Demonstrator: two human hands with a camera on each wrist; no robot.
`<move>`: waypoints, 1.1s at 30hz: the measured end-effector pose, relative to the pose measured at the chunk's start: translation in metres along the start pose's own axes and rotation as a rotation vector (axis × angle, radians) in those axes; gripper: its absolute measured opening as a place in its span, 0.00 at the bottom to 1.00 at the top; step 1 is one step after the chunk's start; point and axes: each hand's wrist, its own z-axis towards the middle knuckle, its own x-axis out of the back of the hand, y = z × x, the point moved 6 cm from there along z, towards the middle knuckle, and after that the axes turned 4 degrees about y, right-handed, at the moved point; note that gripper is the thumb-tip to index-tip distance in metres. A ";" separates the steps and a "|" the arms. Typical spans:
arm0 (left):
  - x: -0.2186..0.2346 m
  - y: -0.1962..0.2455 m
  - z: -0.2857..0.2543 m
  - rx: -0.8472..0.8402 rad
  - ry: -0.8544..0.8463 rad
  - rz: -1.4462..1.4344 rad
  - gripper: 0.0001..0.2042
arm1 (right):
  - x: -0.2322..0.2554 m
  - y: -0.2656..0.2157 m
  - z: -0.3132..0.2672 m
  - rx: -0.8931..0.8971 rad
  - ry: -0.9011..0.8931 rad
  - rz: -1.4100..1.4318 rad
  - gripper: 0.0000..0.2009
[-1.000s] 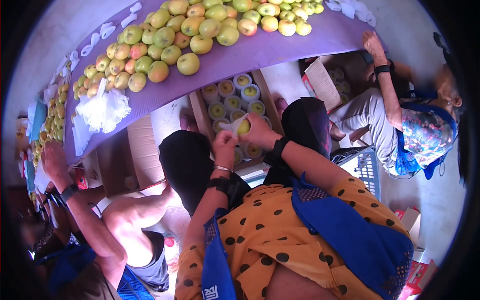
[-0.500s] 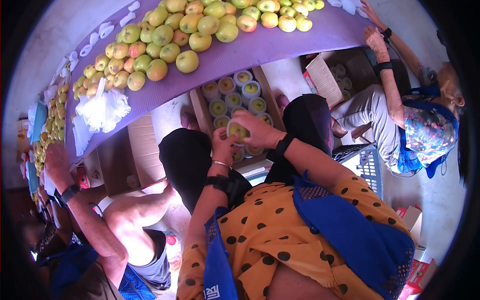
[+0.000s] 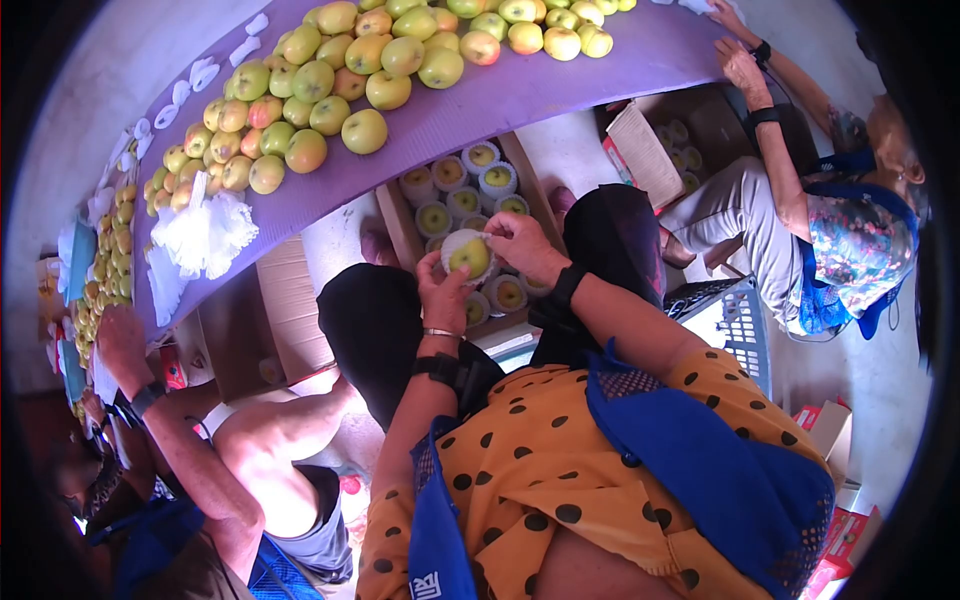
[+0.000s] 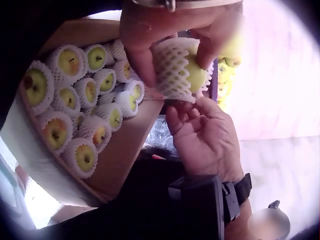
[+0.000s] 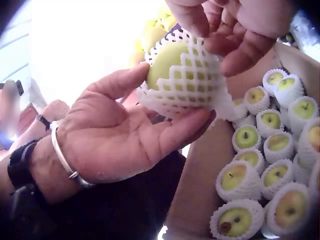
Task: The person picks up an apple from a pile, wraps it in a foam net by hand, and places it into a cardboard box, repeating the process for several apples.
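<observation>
Fingers of the left hand (image 3: 442,297) curl part-closed round a green apple (image 5: 167,65), the thumb pressing its bare side and the others underneath, against the white foam net (image 5: 192,87). I read the net as covering only part of the fruit, with smooth skin showing through its open mouth. On the other side, the right hand (image 3: 525,250) has its fingers bent, their tips nearly together, pinching the edge of the net.

I have the apple above the near part of an open cardboard carton (image 3: 393,215), which stands between two dark-clad legs (image 3: 368,315). Inside the carton, more netted apples (image 5: 246,137) sit close together, several with their stem ends up.

Beyond the carton, I see a purple tabletop (image 3: 450,120) bearing a spread of loose apples (image 3: 364,131), with a bunch of white nets (image 3: 205,235) near its edge. A grey plastic basket (image 3: 745,330) stands right of the legs. One person in a floral top (image 3: 860,240) sits to the right; another person (image 3: 190,480) is at the left.
</observation>
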 end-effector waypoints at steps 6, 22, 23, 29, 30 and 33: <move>0.010 -0.004 0.005 -0.015 0.075 -0.054 0.20 | -0.009 -0.010 -0.002 0.135 -0.098 0.193 0.04; -0.001 -0.005 0.003 0.074 -0.124 -0.117 0.19 | 0.014 -0.007 0.012 0.146 0.084 0.144 0.12; -0.001 -0.004 0.002 0.077 -0.128 -0.114 0.19 | 0.026 -0.006 0.013 0.231 0.287 0.033 0.16; 0.001 -0.008 0.002 0.124 -0.112 -0.133 0.20 | 0.014 -0.005 0.015 0.139 0.083 -0.101 0.13; 0.001 -0.008 0.002 0.124 -0.111 -0.146 0.20 | 0.016 -0.005 0.015 0.138 0.084 -0.100 0.13; -0.001 -0.010 0.004 0.123 -0.121 -0.175 0.20 | 0.016 -0.013 0.014 0.194 0.033 -0.185 0.10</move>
